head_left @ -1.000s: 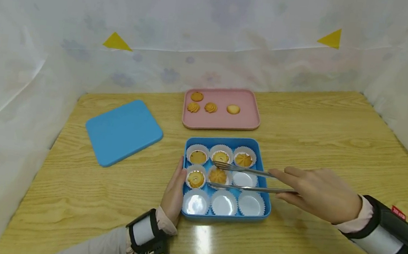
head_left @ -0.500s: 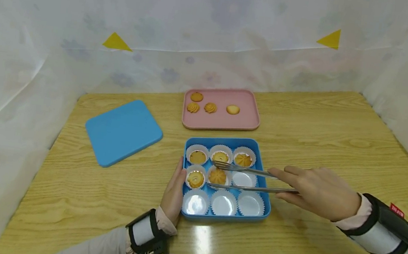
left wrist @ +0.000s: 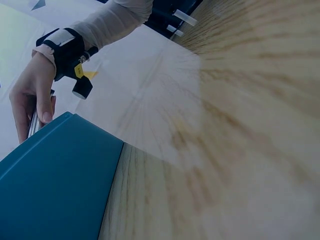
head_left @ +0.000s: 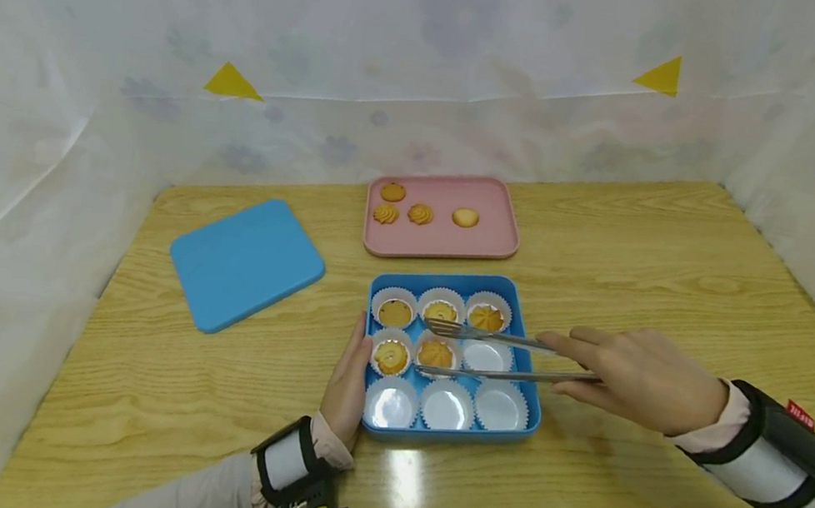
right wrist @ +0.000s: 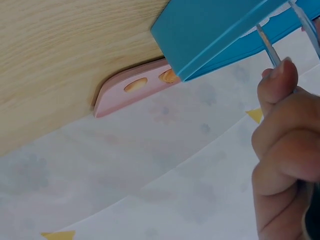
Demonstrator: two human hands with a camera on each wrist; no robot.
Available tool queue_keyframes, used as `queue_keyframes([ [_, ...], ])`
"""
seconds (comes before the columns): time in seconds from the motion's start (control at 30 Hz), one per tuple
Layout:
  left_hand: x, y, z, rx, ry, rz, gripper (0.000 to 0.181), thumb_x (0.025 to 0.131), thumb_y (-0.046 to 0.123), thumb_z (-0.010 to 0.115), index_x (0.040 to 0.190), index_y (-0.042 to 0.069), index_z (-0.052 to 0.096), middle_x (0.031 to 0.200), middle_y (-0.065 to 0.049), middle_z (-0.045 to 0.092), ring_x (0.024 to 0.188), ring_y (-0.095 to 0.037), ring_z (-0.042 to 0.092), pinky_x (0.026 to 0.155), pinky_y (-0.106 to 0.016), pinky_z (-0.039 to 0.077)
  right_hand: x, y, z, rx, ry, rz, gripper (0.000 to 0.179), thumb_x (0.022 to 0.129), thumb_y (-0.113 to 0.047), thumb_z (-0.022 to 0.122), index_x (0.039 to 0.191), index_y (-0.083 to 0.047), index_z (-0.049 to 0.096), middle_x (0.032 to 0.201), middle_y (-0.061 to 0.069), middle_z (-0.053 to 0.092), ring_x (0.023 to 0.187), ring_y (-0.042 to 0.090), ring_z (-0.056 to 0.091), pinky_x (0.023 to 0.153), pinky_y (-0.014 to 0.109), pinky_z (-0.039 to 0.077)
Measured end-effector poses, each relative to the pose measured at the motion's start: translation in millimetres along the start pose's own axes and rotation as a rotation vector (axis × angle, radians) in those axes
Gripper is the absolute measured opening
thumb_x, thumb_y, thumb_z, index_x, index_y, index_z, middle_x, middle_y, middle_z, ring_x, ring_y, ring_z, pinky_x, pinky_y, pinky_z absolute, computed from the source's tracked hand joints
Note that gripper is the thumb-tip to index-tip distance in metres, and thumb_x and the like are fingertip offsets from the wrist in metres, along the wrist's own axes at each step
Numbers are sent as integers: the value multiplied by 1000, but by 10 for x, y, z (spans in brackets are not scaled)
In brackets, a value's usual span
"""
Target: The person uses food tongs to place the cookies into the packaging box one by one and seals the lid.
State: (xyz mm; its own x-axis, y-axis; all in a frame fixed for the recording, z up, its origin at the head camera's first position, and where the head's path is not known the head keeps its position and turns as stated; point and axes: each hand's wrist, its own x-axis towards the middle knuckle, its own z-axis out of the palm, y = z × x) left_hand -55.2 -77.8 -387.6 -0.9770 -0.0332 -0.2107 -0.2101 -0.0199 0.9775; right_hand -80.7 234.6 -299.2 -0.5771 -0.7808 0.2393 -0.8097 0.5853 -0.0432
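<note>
Wood-grain table [head_left: 626, 254]: palm-down right hand [head_left: 638, 381] pinches steel tongs [head_left: 514, 375] straddling the central cookie [head_left: 435, 353] in a blue box [head_left: 447, 437]; left hand [head_left: 345, 385], fingers extended, touches the box's left edge. Red wristband tag [head_left: 801, 415], lettering illegible.

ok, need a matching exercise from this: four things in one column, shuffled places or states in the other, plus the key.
Things
1. Tongs
2. Tray
3. Box
4. Left hand

Places and states
A. Blue, holding paper cups
B. Against the box's side
C. In the right hand
D. Pink, bearing four cookies

Pairs: 1-C, 2-D, 3-A, 4-B
</note>
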Motion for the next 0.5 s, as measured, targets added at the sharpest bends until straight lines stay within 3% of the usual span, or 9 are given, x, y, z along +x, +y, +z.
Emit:
queue_keyframes([
  [0.1, 8, -5, -4, -6, -1, 0, 53, 107, 26, 27, 156, 10, 15, 163, -8, 13, 150, -29, 6, 120, -52, 5, 9, 4, -13, -2, 3, -8, 47, 94, -47, 56, 120, -8, 66, 80, -6, 60, 46, -10, 30, 40, 12, 27],
  [0.3, 7, -1, -2, -3, 1, -3, 53, 107, 26, 27, 156, 10, 15, 163, -8, 13, 150, -29, 6, 120, -52, 5, 35, 15, -90, 11, -15, 24, 47, 82, -34, 76, 121, -8, 66, 79, -9, 56, 50, -12, 30, 43, 12, 32],
  [0.5, 9, -1, 1, 5, 7, -16, 53, 107, 27, 27, 156, 11, 15, 163, -8, 13, 150, -29, 6, 120, -53, 5, 80, 84, -208, 104, -84, 88, 50, 85, -31, 74, 127, -8, 63, 94, -8, 65, 59, -13, 41, 48, 14, 39],
])
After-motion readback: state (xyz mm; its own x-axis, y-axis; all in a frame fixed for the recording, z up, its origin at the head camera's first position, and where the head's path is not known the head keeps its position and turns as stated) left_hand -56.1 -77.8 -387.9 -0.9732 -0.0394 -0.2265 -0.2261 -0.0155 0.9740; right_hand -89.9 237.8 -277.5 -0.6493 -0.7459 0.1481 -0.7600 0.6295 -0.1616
